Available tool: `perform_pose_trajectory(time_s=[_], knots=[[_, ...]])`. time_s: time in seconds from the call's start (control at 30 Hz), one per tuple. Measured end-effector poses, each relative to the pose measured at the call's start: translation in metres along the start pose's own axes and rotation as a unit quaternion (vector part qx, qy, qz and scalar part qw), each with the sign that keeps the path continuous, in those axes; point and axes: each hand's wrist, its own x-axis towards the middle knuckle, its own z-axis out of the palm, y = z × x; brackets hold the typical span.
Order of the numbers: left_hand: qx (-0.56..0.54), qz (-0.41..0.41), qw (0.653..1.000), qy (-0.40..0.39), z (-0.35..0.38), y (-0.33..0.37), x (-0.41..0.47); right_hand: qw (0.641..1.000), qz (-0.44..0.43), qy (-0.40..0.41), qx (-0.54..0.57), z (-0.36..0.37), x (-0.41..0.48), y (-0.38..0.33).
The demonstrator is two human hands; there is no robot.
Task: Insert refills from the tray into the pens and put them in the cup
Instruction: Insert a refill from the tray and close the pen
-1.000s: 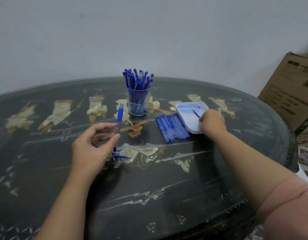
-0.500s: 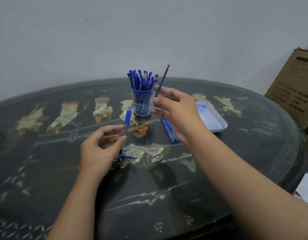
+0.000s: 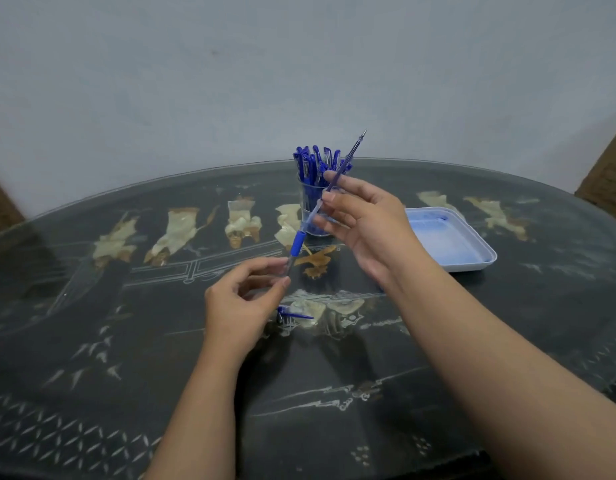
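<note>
My left hand (image 3: pixel 242 306) pinches a clear pen barrel with a blue grip (image 3: pixel 297 243), held tilted up to the right. My right hand (image 3: pixel 365 223) pinches a thin blue refill (image 3: pixel 346 161) whose lower end sits at or inside the barrel's top; its metal tip points up and right. Behind the hands stands a clear cup (image 3: pixel 311 206) full of blue pens. The white tray (image 3: pixel 452 244) lies to the right of my right hand. A blue pen cap (image 3: pixel 292 315) lies on the table below my left hand.
The dark oval table (image 3: pixel 126 358) has a glass top with pale inlay figures. A cardboard box (image 3: pixel 608 171) stands at the far right edge, beside the table. My right hand hides the row of pens left of the tray.
My right hand picked a refill out of the tray, carried it left and brought its lower end down to the barrel. The left hand tilted the barrel toward it.
</note>
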Motion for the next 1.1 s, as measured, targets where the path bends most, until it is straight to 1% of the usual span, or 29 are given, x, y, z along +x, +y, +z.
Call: perform_pose_trajectory(time_s=[0.1,0.4,0.47,0.57,0.63,0.7,0.8,0.9,0.97,1.1], knots=[[0.006,-0.002,1.000,-0.005,-0.0013,0.0004,-0.0009,1.000,0.004,-0.001,0.011,0.0011,0.0013,0.0001],[0.011,-0.001,1.000,-0.003,-0.0007,0.0024,-0.0013,1.000,0.007,0.003,-0.013,0.0017,0.0030,0.0010],[0.015,0.001,1.000,-0.001,-0.0016,0.0015,-0.0010,0.999,-0.017,-0.003,-0.045,0.0021,0.0033,0.0021],[0.027,-0.001,1.000,0.008,-0.0035,-0.0018,0.0002,0.990,-0.064,-0.025,-0.127,0.0038,0.0030,0.0021],[0.031,-0.005,0.999,0.016,-0.0044,-0.0039,0.0005,0.980,-0.081,-0.036,-0.177,0.0061,0.0030,0.0024],[0.035,-0.006,0.999,0.018,-0.0055,-0.0050,0.0001,0.975,-0.085,-0.042,-0.199,0.0083,0.0034,0.0033],[0.029,-0.010,0.999,0.017,-0.0072,-0.0046,-0.0004,0.984,-0.069,-0.045,-0.155,0.0101,0.0049,0.0033],[0.022,-0.008,1.000,0.011,-0.0079,-0.0029,-0.0011,0.994,-0.028,-0.029,-0.101,0.0094,0.0074,0.0038],[0.018,-0.003,1.000,0.006,-0.0073,-0.0017,-0.0015,0.997,-0.006,-0.016,-0.077,0.0076,0.0091,0.0046],[0.015,0.001,1.000,0.000,-0.0069,-0.0005,-0.0017,0.999,0.013,-0.005,-0.045,0.0058,0.0104,0.0069]])
